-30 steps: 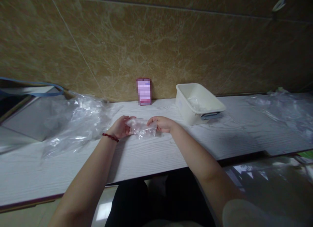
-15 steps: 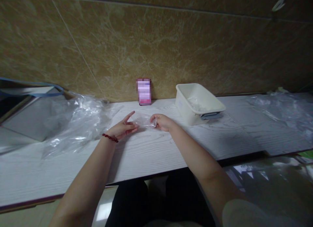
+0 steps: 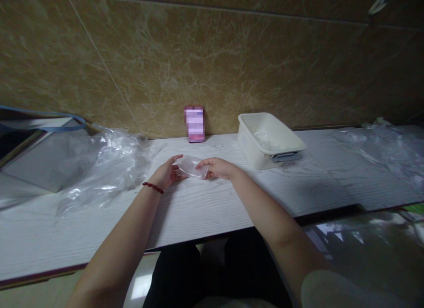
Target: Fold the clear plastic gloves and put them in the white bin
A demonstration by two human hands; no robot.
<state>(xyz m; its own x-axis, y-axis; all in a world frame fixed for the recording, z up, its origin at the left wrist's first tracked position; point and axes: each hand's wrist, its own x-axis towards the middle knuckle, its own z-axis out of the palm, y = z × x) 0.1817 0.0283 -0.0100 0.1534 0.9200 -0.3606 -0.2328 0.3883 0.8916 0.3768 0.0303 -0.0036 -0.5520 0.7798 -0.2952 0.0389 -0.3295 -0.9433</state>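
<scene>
Bag (image 3: 191, 167) of clear plastic, gripped by left hand (image 3: 168, 172) and right hand (image 3: 217, 168) at opposite ends! Long axis running hand to hand, between front and back edges of table (image 3: 202, 208), roughly parallel to both

From where I stand, the bin (image 3: 250, 145) is cream, with a grey handle (image 3: 286, 157). Behind it the wall (image 3: 215, 56) is golden brown, laced with paler marbled veins; beneath it the tabletop (image 3: 205, 213) is whitish with grey wood grain. Left of the bin: a lilac-and-pink phone screen (image 3: 195, 122), colourless see-through plastic film (image 3: 188, 165), a dark red bracelet (image 3: 153, 187) and, farthest, a blue strap (image 3: 68, 128).
</scene>
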